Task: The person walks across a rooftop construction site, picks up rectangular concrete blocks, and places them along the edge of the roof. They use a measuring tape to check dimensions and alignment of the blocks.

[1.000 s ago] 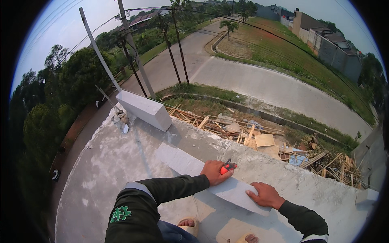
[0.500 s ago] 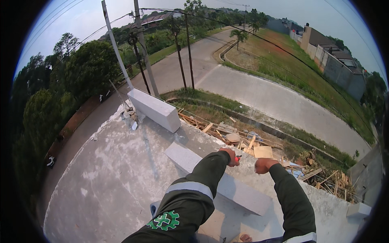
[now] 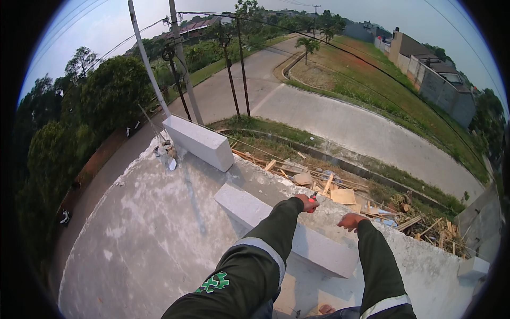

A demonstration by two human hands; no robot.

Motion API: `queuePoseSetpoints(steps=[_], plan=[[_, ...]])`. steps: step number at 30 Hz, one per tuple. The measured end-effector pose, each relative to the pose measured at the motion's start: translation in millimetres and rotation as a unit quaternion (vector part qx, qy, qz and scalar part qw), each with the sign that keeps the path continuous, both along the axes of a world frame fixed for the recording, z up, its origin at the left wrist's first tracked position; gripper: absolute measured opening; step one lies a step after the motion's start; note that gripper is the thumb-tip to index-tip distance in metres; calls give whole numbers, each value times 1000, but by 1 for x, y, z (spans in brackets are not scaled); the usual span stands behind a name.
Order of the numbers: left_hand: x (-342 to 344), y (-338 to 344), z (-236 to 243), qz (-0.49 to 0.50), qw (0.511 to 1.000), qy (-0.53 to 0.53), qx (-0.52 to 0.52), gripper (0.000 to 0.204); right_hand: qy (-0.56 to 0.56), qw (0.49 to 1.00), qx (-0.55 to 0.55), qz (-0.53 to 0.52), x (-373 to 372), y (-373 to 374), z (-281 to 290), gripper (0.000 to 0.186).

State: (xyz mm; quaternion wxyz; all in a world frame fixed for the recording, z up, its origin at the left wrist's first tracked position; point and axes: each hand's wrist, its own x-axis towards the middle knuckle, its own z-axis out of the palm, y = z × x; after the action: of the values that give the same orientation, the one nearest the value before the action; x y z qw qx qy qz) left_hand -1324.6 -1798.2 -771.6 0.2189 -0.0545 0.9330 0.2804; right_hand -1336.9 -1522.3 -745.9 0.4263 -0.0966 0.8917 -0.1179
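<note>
Grey concrete is under you: you stand on a flat cast roof slab (image 3: 149,250), and both dark green sleeves with pale reflective bands reach out from the lower edge. Your left hand (image 3: 307,202) is closed round a small red tool (image 3: 313,198); it may be a marker or a short cutter, but it is too small to say. Your right hand (image 3: 350,220) hangs loosely curled, palm down, holding nothing that shows. Both hands hover over the far side of the long pale grey lightweight block (image 3: 287,228), which lies flat along the slab's edge just ahead of you.

As a judgement, you are at the marking or trimming step on this block, with the tool held over its outer face. The next move calls for you to steady the block with the free hand and bring the tool tip down carefully, since the drop begins right beyond it.

Counted near to far: two hands, one red tool, one block under them. A second block of the same kind (image 3: 199,142) sits further along the edge to the left. A third, smaller one (image 3: 473,267) shows at the right rim. Below the edge lies a heap of scrap timber and boards (image 3: 340,191). Beyond it stand four poles (image 3: 180,58), then a curved concrete road (image 3: 350,127).
</note>
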Motion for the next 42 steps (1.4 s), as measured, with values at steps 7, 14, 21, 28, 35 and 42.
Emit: queuePoseSetpoints(steps=[7, 14, 21, 28, 35, 42], plan=[[4, -9, 2, -54, 990, -115, 52, 50, 140, 988, -61, 37, -4, 0, -23, 43], [18, -39, 31, -32, 988, -128, 84, 39, 140, 988, -51, 44, 7, 4, -30, 42], [14, -47, 25, -12, 989, -125, 84, 37, 163, 985, -45, 22, 2, 11, -24, 38], [8, -40, 18, -44, 992, -106, 61, 38, 165, 984, -64, 3, 3, 3, -15, 38], [4, -34, 25, -70, 987, -121, 74, 36, 173, 983, -67, 14, 5, 5, -9, 41], [10, -37, 31, -41, 994, -97, 36, 36, 166, 984, -59, 2, 5, 13, -7, 39]])
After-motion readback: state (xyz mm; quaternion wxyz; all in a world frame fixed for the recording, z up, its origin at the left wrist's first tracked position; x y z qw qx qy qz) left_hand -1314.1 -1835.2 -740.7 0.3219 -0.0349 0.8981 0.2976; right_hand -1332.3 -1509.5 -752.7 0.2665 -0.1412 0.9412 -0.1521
